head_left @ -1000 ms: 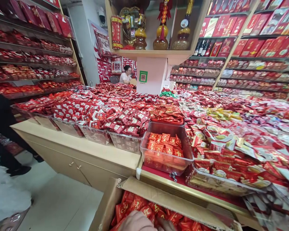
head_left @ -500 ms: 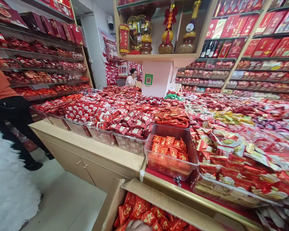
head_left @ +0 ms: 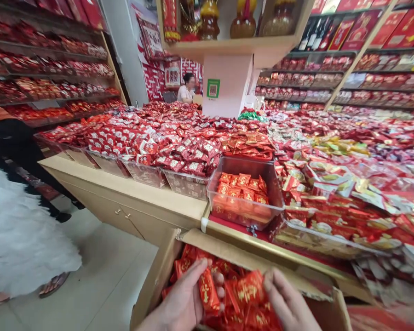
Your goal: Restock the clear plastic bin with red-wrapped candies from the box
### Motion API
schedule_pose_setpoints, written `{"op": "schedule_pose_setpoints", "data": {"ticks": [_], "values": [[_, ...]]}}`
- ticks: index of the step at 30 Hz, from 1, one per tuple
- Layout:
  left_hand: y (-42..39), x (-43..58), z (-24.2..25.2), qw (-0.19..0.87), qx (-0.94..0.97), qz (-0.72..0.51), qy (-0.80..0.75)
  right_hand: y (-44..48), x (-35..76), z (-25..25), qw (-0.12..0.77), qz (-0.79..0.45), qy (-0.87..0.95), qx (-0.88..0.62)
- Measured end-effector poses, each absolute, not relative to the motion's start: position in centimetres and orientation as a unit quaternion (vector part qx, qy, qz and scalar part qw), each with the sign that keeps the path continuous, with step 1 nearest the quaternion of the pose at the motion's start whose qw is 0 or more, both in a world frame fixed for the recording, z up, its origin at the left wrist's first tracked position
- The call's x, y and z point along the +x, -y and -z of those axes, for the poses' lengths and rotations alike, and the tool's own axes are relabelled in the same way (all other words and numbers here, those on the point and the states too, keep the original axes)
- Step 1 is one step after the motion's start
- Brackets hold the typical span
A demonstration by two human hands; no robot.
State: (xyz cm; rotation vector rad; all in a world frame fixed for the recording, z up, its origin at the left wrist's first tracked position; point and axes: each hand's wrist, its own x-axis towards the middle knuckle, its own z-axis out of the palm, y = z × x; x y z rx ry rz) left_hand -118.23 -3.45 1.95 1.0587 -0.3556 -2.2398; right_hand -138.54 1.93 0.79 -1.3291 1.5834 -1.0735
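Both my hands are over an open cardboard box (head_left: 221, 241) filled with small red packets with gold print. My left hand (head_left: 189, 296) is curled around a red packet (head_left: 209, 292), thumb on top and fingertips at its right side. Between thumb and fingers, my right hand (head_left: 284, 294) pinches the edge of another red packet (head_left: 250, 287). Behind the box, a clear plastic bin (head_left: 244, 195) holds similar orange-red packets in rows, lower than its rim.
Left of the bin runs a wooden counter (head_left: 124, 184) with bins of red packets; more packets lie heaped behind and right. A person in white (head_left: 24, 234) and one in orange and black (head_left: 10, 138) stand left. Another person (head_left: 186, 89) is behind the counter.
The view has tilted down. One hand was barely visible at the bottom edge over the box; now both hands show, each holding a red packet. The white garment reaches further right.
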Motion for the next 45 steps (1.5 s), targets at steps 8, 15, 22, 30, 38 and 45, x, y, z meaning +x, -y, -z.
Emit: {"op": "schedule_pose_setpoints", "data": {"ticks": [8,15,22,30,38,45], "values": [[4.6,-120.0,-3.8,0.3,0.423,0.754,0.404,0.3,-136.3,-4.6,0.555,0.563,-0.506,-0.343],[4.6,-120.5,-3.6,0.32,0.438,0.735,0.407,0.5,-135.6,-2.6,0.535,0.559,-0.508,-0.379],[4.5,-119.4,-1.5,0.296,0.438,0.713,0.462,0.7,-134.9,-1.0,0.536,0.556,-0.503,-0.387],[5.6,-118.3,-2.6,0.343,0.445,0.709,0.427,3.4,-137.6,-7.5,0.383,0.477,-0.546,-0.573],[6.7,-115.9,-3.8,0.421,0.474,0.75,0.19,18.4,-141.0,-15.2,0.047,0.225,-0.694,-0.683],[5.1,-115.0,-1.5,0.415,0.441,0.788,0.112,22.7,-139.0,-11.9,0.138,-0.015,-0.717,-0.683]]}}
